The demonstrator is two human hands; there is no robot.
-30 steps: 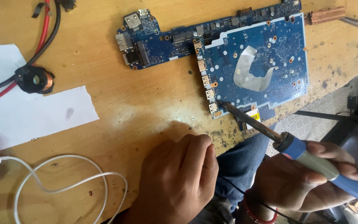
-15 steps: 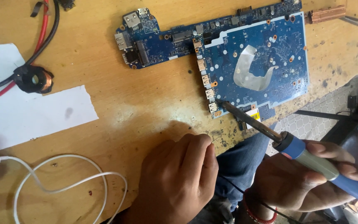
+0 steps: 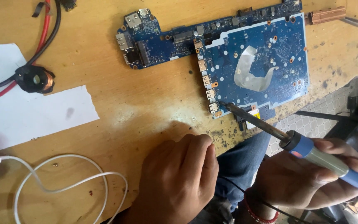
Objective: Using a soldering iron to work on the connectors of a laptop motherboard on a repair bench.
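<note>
We see the blue circuit board (image 3: 245, 62) unmoved on the wooden bench (image 3: 146, 103); our right hand (image 3: 311, 178) still grips the soldering iron (image 3: 295, 141), tip holding at the board's lower-left corner, left hand (image 3: 179, 178) curled, pinching thin solder wire (image 3: 215, 139)

We had the circuit board (image 3: 245, 62) lying flat on the table (image 3: 146, 112), toward its far right. Left of it lay a sheet of paper (image 3: 30, 116), with a coil (image 3: 34, 79) and its cables (image 3: 46, 29) resting on the paper's far edge. Nearer us, a looped cord (image 3: 63, 186) lay left of our left hand (image 3: 179, 182). Our right hand (image 3: 307, 178), off the table's near edge, held a soldering iron (image 3: 295, 139) whose tip met the board's near left corner.
</note>
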